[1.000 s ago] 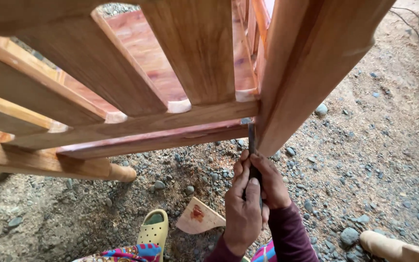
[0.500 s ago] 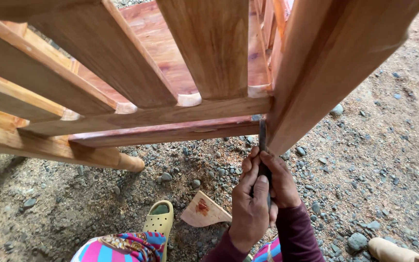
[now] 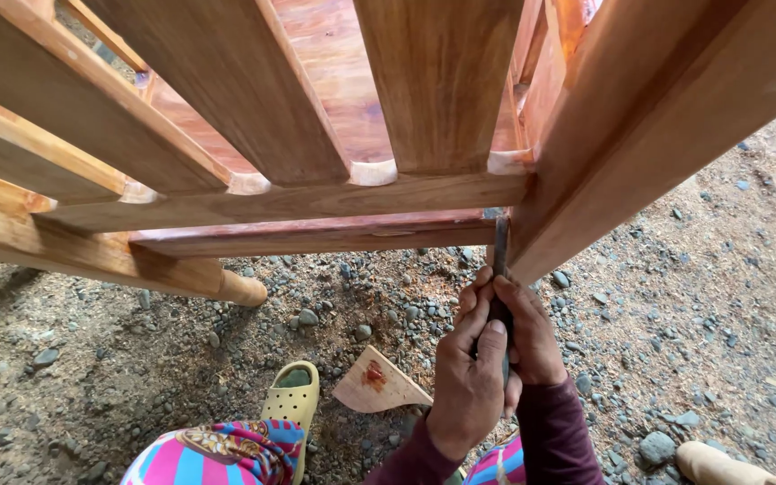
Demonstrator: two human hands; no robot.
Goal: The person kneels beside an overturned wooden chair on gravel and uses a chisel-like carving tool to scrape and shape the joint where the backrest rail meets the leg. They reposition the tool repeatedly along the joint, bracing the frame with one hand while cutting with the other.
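Slipping off the joint looks the likeliest trouble: the thin dark tool point(image 3: 500, 260) meets the wooden chair frame point(image 3: 316, 202) at a tight corner, so a skewed push could gouge the wood. Both the left hand point(image 3: 469, 377) and right hand point(image 3: 532, 337) wrap closed around its handle, fingers fully curled.

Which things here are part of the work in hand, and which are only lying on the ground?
In use:
- left hand and right hand, both gripping the dark metal tool
- wooden chair frame, met by the tool's tip at a joint

Lying about:
- wood offcut
- stones
- round wooden piece
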